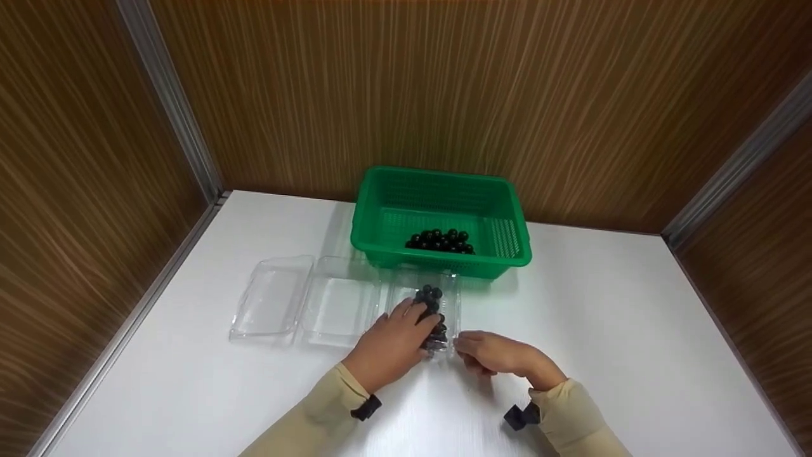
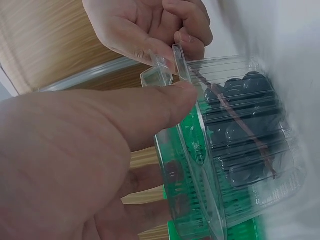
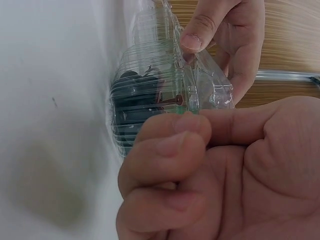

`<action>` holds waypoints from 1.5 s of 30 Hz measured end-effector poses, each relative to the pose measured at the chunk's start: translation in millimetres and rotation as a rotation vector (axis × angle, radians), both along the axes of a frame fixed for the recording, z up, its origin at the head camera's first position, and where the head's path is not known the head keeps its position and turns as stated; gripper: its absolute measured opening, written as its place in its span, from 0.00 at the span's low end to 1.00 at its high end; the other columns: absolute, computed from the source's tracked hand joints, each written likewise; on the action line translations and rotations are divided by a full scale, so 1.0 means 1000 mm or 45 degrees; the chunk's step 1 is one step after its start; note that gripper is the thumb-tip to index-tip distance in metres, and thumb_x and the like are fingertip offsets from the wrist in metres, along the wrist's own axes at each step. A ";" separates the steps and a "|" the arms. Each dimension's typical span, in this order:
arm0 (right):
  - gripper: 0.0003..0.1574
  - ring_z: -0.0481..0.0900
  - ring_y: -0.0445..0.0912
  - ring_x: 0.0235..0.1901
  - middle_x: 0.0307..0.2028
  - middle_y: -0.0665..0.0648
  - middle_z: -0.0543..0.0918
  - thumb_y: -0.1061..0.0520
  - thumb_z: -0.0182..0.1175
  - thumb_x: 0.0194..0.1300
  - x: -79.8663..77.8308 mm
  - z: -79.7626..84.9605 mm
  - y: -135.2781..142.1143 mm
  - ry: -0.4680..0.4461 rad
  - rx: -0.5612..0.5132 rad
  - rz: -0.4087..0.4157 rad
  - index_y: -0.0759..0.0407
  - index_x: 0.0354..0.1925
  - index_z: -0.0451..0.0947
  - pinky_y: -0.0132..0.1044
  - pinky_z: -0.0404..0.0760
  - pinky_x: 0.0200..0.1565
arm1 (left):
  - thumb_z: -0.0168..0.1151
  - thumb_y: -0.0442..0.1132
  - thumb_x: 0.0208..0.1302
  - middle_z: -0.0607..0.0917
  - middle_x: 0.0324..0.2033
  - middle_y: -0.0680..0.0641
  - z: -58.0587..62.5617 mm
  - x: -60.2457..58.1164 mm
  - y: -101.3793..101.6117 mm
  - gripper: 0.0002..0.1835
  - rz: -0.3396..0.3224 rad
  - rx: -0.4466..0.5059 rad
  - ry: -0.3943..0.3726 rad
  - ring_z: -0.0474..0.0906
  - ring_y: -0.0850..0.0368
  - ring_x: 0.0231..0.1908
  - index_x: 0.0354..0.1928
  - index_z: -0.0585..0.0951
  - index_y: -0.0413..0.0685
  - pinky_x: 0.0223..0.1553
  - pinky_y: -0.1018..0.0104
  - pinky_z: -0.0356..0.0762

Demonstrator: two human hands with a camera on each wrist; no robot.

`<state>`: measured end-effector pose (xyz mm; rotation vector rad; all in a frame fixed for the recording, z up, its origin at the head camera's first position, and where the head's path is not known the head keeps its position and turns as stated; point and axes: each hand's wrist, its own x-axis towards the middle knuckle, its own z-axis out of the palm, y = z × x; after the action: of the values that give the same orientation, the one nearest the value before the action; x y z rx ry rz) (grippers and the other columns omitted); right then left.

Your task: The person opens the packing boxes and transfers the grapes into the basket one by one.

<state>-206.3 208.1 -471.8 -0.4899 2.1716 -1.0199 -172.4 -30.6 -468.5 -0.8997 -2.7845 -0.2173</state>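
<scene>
- Apparently the step in hand is closing up one clear plastic clamshell (image 1: 452, 301): its lid (image 3: 216, 85) is folded over the lower half, though whether the edges have locked I cannot tell.
- Inside that clamshell, on the desk (image 1: 602, 330) just in front of the green basket (image 1: 444, 256), sits a bunch of dark grapes (image 1: 436, 294), its reddish stem (image 2: 240, 120) showing through the ribbed side wall.
- The left hand (image 1: 390, 346) spreads over the lid with fingers fairly straight — thumb on the near rim, the other fingers seen through the plastic across the top.
- The right hand (image 1: 498, 352) is curled beside the near right corner; thumb and forefinger seem to pinch the rim there, the remaining fingers folded in.
- More dark grapes (image 1: 441, 241) lie in the basket, and to the left two clear plastic halves, an outer one (image 1: 269, 301) and an inner one (image 1: 344, 306), rest side by side — probably another clamshell lying open.
- Next, I judge, calls for steady pressure along the rim, corner by corner, without squashing fruit against the lid or trapping the stem in the seam.
</scene>
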 end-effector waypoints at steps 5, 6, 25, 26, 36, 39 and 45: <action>0.23 0.63 0.41 0.17 0.20 0.49 0.69 0.52 0.39 0.82 -0.003 0.002 -0.002 0.049 0.021 -0.001 0.60 0.31 0.69 0.33 0.64 0.22 | 0.69 0.52 0.68 0.78 0.64 0.42 0.002 -0.001 0.000 0.31 0.018 0.083 -0.007 0.72 0.41 0.68 0.69 0.76 0.50 0.53 0.47 0.83; 0.23 0.63 0.41 0.17 0.20 0.50 0.69 0.52 0.39 0.82 -0.003 0.002 -0.002 0.059 0.024 -0.002 0.61 0.31 0.70 0.33 0.65 0.22 | 0.69 0.53 0.68 0.78 0.64 0.42 0.002 -0.002 0.001 0.31 0.022 0.088 -0.002 0.72 0.41 0.68 0.69 0.76 0.50 0.53 0.46 0.83; 0.29 0.67 0.43 0.16 0.16 0.50 0.70 0.49 0.41 0.82 0.001 0.008 0.002 0.069 0.106 0.041 0.56 0.22 0.69 0.35 0.68 0.27 | 0.70 0.51 0.67 0.77 0.64 0.43 0.004 -0.003 0.002 0.31 -0.031 0.109 -0.078 0.69 0.43 0.68 0.68 0.77 0.49 0.68 0.39 0.68; 0.29 0.67 0.43 0.16 0.16 0.50 0.70 0.49 0.41 0.82 0.001 0.008 0.002 0.068 0.106 0.041 0.56 0.22 0.69 0.35 0.68 0.28 | 0.70 0.51 0.66 0.76 0.64 0.43 0.003 -0.002 0.003 0.31 -0.033 0.108 -0.074 0.69 0.43 0.69 0.68 0.77 0.49 0.69 0.39 0.67; 0.29 0.68 0.42 0.15 0.16 0.49 0.70 0.48 0.42 0.82 0.006 0.007 0.001 0.053 0.113 0.040 0.55 0.22 0.70 0.37 0.74 0.32 | 0.74 0.56 0.62 0.79 0.60 0.45 0.003 -0.001 0.000 0.34 -0.034 0.121 -0.084 0.74 0.45 0.66 0.66 0.77 0.49 0.66 0.44 0.72; 0.28 0.68 0.43 0.16 0.17 0.50 0.69 0.49 0.41 0.82 0.007 0.008 0.001 0.043 0.102 0.036 0.55 0.22 0.69 0.38 0.74 0.33 | 0.74 0.56 0.62 0.81 0.59 0.45 0.004 -0.002 -0.001 0.32 -0.050 0.145 -0.076 0.75 0.46 0.64 0.63 0.80 0.48 0.66 0.47 0.73; 0.28 0.68 0.44 0.17 0.18 0.51 0.69 0.49 0.41 0.82 0.010 0.008 0.002 0.027 0.091 0.019 0.55 0.23 0.68 0.37 0.73 0.30 | 0.76 0.54 0.59 0.82 0.54 0.46 0.004 -0.003 -0.001 0.29 -0.088 0.184 -0.035 0.78 0.47 0.61 0.58 0.82 0.48 0.64 0.52 0.75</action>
<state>-196.6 210.1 -463.5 -0.4844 2.2115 -0.9296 -175.3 -31.4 -464.1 -0.9642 -2.7233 -0.4390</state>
